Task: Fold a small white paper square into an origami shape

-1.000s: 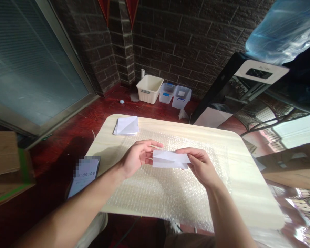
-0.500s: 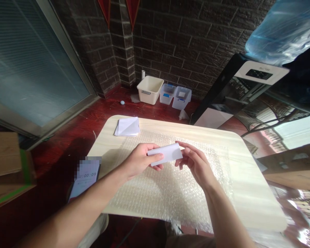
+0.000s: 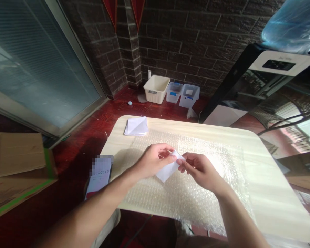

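Observation:
A folded piece of white paper [image 3: 167,171] is held above the table between both hands, tilted with one corner pointing down. My left hand [image 3: 158,158] pinches its upper part, thumb on the near face. My right hand [image 3: 197,168] grips the right corner between thumb and fingers. Below them lies a sheet of bubble wrap [image 3: 181,199], spread over the pale wooden table [image 3: 271,172]. A small stack of white paper [image 3: 136,126] rests at the table's far left corner, apart from the hands.
A phone showing a timer [image 3: 99,175] is at the table's left edge. Beyond the table stand a cream basket [image 3: 156,90] and two clear bins [image 3: 189,96] on the floor. A water dispenser [image 3: 250,82] is at the right, and a cardboard box [image 3: 20,155] at the left.
The paper has turned from lying crosswise to a slanted position with a corner down. My right hand, fingers apart beside it before, has closed on its corner. The view has shifted slightly.

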Demonstrator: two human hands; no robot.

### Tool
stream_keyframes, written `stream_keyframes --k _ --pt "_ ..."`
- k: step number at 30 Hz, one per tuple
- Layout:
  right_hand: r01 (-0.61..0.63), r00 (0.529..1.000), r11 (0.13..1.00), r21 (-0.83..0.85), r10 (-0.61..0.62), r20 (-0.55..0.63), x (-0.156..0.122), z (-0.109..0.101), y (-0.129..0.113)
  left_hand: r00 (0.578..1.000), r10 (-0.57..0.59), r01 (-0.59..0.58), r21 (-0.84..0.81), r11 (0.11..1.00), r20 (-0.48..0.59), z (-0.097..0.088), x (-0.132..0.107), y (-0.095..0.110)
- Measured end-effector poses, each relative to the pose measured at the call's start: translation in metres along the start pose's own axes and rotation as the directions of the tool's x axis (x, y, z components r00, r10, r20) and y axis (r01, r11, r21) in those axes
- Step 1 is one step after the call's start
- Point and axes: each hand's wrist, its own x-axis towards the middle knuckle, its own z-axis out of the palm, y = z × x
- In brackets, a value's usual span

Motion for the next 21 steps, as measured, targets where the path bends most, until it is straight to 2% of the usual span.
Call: stream_keyframes --k 3,9,14,21 --pt "0.012 0.999 1.0 0.007 -0.012 -0.032 0.0007 0.0026 -0.002 1.0 0.017 -0.016 -0.051 0.999 0.005 0.0024 -0.0006 0.0007" --pt "0.042 0.987 0.99 0.136 -0.019 -0.162 0.0043 0.0059 -0.0006 0.992 0.056 -0.072 -0.152 0.986 -0.11 0.0033 0.0016 0.0023" --pt "0.081 0.965 0.979 0.187 -0.03 -0.261 0.0044 0.0077 -0.0024 0.991 0.067 -0.084 -0.158 0.984 -0.114 0.0042 0.0014 0.0052" --pt "0.098 0.96 0.973 0.21 -0.037 -0.277 0.0034 0.008 -0.0031 0.992 0.049 -0.069 -0.177 0.982 -0.116 0.0044 0.0011 0.0026"
